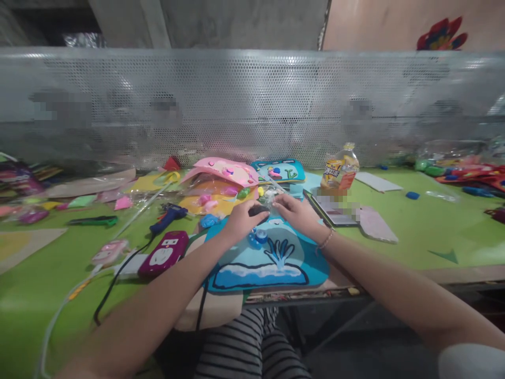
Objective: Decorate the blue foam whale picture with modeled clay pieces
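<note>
My left hand (241, 217) is closed around a soft-looking black lump (258, 210), which shows between thumb and fingers. Close beside it, my right hand (296, 213) has its fingers curled together at some clear plastic (271, 199); what lies in the fingertips is too small to tell. Both hands are over the upper part of a blue board (319, 271) painted with a dark-outlined wave and a splash shape. On that board, just below the hands, sits a small blue piece (258, 238). Bright blue clay (211, 220) lies at its upper left edge.
A blue glue gun (168, 218), a maroon case (165, 255) and cables lie left. Behind are a pink decorated board (221, 169), a teal one (282, 171) and a bottle (341, 171). A phone-like device (335, 208) lies right. A perforated metal panel (236, 100) closes the back.
</note>
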Available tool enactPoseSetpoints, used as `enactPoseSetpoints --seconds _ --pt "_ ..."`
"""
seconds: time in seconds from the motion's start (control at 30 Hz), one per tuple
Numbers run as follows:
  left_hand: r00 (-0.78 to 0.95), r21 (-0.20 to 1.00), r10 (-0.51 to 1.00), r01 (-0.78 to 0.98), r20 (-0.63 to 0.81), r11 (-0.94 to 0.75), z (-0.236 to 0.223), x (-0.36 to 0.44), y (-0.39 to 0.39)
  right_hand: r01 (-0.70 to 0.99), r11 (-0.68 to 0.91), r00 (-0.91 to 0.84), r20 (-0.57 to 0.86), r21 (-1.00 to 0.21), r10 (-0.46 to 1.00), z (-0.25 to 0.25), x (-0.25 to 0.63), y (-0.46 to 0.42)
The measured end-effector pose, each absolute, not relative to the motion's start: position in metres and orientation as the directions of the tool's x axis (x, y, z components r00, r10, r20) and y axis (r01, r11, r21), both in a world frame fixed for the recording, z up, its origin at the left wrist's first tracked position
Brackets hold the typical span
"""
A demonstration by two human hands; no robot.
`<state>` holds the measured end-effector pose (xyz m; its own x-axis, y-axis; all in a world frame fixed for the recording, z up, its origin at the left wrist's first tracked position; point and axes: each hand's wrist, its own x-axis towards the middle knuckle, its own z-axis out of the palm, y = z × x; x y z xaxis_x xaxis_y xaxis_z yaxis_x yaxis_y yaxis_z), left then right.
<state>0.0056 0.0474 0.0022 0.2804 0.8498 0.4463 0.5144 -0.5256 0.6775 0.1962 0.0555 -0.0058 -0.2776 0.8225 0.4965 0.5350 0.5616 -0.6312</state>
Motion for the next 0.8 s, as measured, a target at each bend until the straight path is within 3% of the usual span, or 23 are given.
enactPoseSetpoints --seconds 0.37,0.8 --pt "0.184 0.779 0.91 0.472 0.371 -0.413 0.0038 0.006 0.0494 0.476 0.654 -0.25 0.623 -0.587 0.741 0.0014 0.2008 0.0494" --pt "0.189 0.798 0.914 0.447 0.358 -0.405 -0.001 0.0045 0.0535 0.464 0.647 -0.348 0.547 -0.605 0.761 0.0041 0.2063 0.0519"
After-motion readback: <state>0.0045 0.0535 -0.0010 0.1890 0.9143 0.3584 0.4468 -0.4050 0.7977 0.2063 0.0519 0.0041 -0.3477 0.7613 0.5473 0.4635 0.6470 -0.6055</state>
